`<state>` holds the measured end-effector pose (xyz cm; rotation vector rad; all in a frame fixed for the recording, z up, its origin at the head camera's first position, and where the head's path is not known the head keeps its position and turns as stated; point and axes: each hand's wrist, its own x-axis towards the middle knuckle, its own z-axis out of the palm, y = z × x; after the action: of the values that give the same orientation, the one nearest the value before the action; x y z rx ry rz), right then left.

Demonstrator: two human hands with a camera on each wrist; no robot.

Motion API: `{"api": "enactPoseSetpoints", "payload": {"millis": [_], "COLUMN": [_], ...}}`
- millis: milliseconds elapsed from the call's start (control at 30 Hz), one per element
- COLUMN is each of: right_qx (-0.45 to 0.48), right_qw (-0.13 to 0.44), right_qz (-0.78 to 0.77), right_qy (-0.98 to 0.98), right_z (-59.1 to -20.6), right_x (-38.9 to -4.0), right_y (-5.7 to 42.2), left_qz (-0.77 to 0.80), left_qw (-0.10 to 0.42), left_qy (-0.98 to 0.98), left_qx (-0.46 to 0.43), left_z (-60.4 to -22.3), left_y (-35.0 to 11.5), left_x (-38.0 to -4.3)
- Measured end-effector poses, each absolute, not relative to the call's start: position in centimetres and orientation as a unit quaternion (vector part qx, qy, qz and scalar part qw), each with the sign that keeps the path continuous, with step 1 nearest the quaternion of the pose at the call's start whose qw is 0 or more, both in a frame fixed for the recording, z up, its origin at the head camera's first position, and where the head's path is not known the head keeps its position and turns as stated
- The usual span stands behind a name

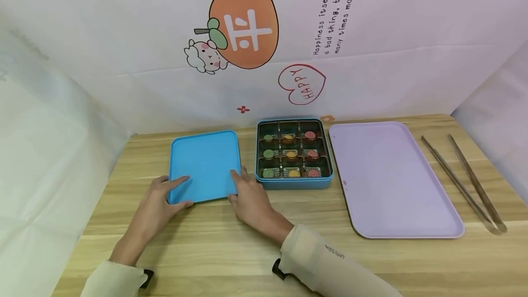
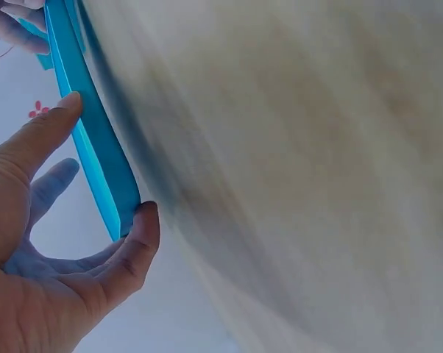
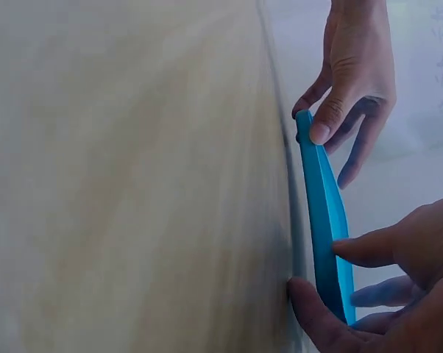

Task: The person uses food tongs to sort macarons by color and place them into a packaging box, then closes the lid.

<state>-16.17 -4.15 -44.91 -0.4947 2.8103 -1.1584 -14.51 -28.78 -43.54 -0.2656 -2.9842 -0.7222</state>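
Note:
A square light-blue lid (image 1: 204,164) with a raised rim lies on the left of the table. My left hand (image 1: 158,198) grips its front left corner, with the thumb at the front edge and the fingers along the left side. At the front right corner, my right hand (image 1: 252,197) holds the lid the same way. Both wrist views show the lid's edge (image 2: 100,147) between thumb and fingers, close over the wooden surface. Just right of the right hand stands a blue tin (image 1: 294,184), uncovered, its divided insert holding small round green, yellow and pink pieces.
A lilac tray (image 1: 392,182) lies to the right of the tin. Beyond it, long metal tongs (image 1: 470,182) rest near the table's right side. A printed white cloth (image 1: 165,95) hangs behind the wooden table (image 1: 214,246).

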Motion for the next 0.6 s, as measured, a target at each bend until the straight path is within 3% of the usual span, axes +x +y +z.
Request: {"api": "enactPoseSetpoints", "payload": {"millis": [433, 600], "right_qx": [-0.169, -0.136], "right_qw": [-0.018, 0.019], "right_qz": [-0.477, -0.542], "right_qy": [0.862, 0.829], "right_z": [-44.1, -43.6], "right_x": [-15.8, -16.1], "right_y": [-3.5, -2.9], "left_qz": [-0.228, -0.218], "left_qw": [0.173, 0.206], "left_qy": [-0.952, -0.948], "left_qx": [-0.109, -0.109], "left_z": [-42.9, -42.8], "left_y": [-28.0, -28.0], "left_x": [-12.1, -11.3]}}
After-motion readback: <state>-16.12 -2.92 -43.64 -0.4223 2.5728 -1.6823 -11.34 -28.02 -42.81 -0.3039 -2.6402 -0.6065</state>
